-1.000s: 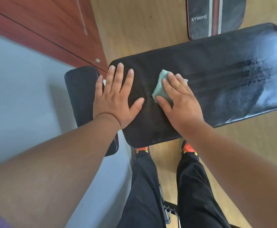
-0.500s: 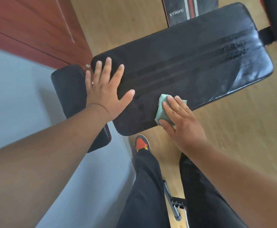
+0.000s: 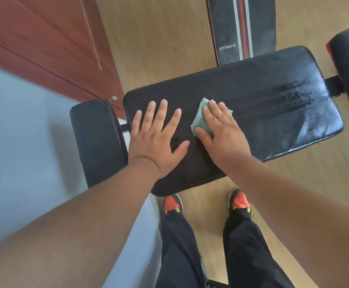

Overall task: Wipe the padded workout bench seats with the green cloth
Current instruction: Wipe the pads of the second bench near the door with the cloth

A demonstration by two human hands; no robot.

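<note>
Presently, the right hand (image 3: pixel 221 129) lies flat with its fingers straight and close together, pressing the folded pale green cloth (image 3: pixel 200 119) onto the large black padded vinyl bench seat (image 3: pixel 262 100). The cloth sits near the seat's left-centre, mostly covered by the fingers. The left hand (image 3: pixel 157 136) rests just beside it, palm down with fingers spread, bracing on the same pad and holding nothing.

In the inspector's judgement, the stroke is best done with even palm pressure, in long overlapping passes toward the far right end, where glossy streaks and a scuffed patch (image 3: pixel 298 96) suggest uneven wetting. The cloth should stay folded flat so its edges do not roll.

The seat is a rounded rectangle, smooth and faintly sheened. A smaller black padded seat section (image 3: pixel 94 140) adjoins on the left; whether it has been wiped cannot be told.
</note>
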